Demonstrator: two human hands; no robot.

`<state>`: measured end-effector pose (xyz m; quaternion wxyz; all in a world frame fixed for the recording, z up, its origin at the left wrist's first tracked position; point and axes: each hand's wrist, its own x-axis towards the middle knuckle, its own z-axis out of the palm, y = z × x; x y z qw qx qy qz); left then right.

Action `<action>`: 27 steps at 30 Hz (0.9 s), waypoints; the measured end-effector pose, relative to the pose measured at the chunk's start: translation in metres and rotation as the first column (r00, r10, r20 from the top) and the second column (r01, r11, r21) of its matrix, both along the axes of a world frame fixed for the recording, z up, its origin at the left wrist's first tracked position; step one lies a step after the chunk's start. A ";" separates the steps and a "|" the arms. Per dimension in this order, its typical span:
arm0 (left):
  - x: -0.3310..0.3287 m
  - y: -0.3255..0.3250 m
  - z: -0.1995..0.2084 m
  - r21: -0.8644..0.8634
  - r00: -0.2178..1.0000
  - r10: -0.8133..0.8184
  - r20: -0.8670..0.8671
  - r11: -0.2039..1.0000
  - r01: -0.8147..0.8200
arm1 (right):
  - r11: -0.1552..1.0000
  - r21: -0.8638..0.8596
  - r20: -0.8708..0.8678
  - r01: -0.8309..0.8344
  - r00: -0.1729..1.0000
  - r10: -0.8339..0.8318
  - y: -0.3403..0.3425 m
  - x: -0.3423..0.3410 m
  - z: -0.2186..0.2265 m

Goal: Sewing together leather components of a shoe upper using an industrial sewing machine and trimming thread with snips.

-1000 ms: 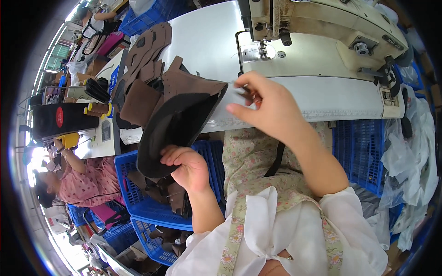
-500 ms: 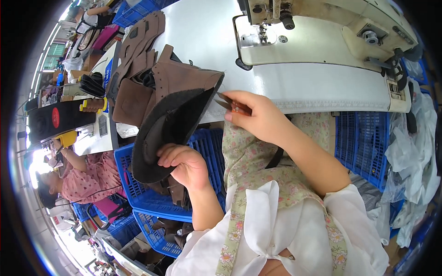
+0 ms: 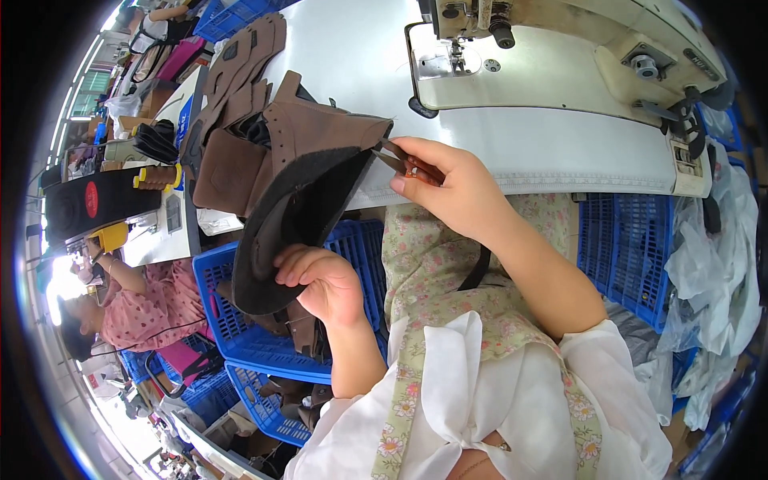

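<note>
My left hand grips the lower edge of a brown leather shoe upper with a dark felt-like lining, its fingers curled over the lining. The upper is held tilted at the table's front edge, its hollow inside toward me. In my right hand is a pair of thread snips with an orange-brown grip. The blades point left and meet the upper's right corner; I cannot tell whether a thread lies between them.
A sewing machine stands on the white table at the far right. Brown leather pieces are stacked at left. Blue crates with more pieces sit below, left of my lap. Plastic bags hang at right. A co-worker in pink sits at left.
The snips have moved slightly up and left, their blades now at the upper's corner. The upper has shifted a little; my left hand keeps its hold.
</note>
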<state>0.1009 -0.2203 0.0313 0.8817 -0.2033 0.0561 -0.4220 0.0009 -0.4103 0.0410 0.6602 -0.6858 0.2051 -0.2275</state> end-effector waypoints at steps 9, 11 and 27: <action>-0.002 0.000 -0.001 0.005 1.000 -0.008 -0.016 1.000 0.008 | 0.999 0.029 -0.044 -0.046 0.998 0.048 -0.006 -0.001 0.012; -0.001 0.000 -0.003 0.004 1.000 -0.006 -0.010 1.000 0.006 | 0.998 0.013 -0.040 -0.058 0.997 0.059 -0.009 -0.004 0.016; -0.006 -0.001 0.000 -0.036 0.999 -0.033 0.010 0.999 0.034 | 0.182 -0.982 -0.082 -0.054 0.985 -0.150 -0.027 0.000 0.070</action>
